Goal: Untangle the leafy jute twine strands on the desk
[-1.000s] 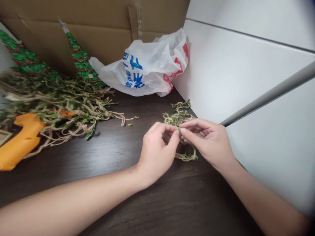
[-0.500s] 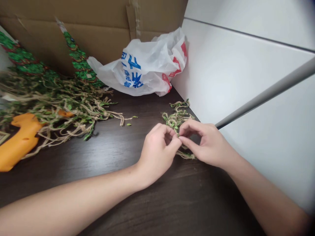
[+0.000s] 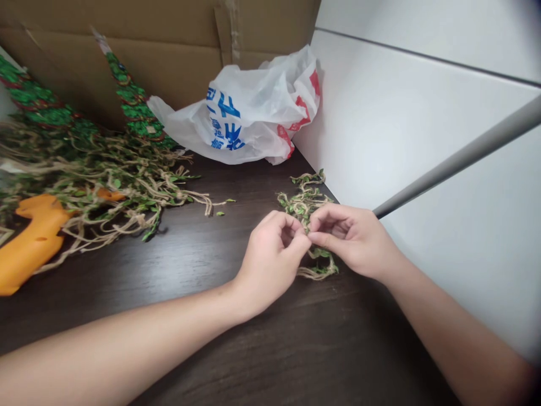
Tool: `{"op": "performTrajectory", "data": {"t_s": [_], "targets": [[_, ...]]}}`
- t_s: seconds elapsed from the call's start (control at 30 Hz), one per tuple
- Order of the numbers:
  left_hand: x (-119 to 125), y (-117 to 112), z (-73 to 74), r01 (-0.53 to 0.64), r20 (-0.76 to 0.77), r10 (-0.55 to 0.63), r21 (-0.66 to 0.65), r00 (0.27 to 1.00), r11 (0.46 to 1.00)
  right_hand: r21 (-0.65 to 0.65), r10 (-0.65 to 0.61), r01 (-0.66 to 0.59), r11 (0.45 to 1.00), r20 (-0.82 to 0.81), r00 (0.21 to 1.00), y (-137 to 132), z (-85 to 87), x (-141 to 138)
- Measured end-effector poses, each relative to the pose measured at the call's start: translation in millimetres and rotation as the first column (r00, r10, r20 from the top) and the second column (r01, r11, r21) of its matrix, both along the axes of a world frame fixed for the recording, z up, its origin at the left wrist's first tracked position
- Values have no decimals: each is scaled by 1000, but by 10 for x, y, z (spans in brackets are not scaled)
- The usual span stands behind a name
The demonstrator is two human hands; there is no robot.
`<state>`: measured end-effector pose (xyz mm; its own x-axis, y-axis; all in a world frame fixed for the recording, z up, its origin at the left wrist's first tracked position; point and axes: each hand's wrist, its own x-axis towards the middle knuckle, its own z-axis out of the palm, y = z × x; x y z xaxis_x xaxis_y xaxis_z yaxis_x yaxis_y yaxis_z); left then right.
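My left hand (image 3: 273, 259) and my right hand (image 3: 353, 237) meet fingertip to fingertip over a small heap of leafy twine (image 3: 302, 200) at the right side of the dark table. Both pinch a bit of this tan twine with small green leaves between thumb and forefinger. The pinched piece itself is mostly hidden by the fingers. Loose twine ends (image 3: 318, 272) show below the hands. A far larger tangle of the same leafy twine (image 3: 127, 192) lies at the left, partly under an orange glue-gun-like tool (image 3: 36, 239).
Green tinsel cone trees (image 3: 133, 104) stand at the back left before a cardboard panel (image 3: 169, 34). A white plastic bag (image 3: 257, 113) with blue and red print lies behind the hands. White panels with a grey bar (image 3: 456, 158) border the right side. Small leaf scraps (image 3: 220, 213) lie on the table.
My right fingers have curled closer together and shifted slightly, showing more of the twine below. My left hand holds nearly the same place.
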<state>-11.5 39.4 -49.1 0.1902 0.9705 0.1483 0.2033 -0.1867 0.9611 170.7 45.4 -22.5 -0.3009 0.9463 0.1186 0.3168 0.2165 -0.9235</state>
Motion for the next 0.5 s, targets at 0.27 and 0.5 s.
{"op": "performTrajectory", "data": {"t_s": [0.27, 0.5], "targets": [[-2, 20, 1, -36, 30, 37, -44, 999, 998, 106, -41, 31, 994, 91, 995, 3, -10, 9], [-2, 16, -2, -22, -23, 21, -15, 1000, 1000, 337, -86, -43, 941, 359, 929, -68, 58, -7]]}}
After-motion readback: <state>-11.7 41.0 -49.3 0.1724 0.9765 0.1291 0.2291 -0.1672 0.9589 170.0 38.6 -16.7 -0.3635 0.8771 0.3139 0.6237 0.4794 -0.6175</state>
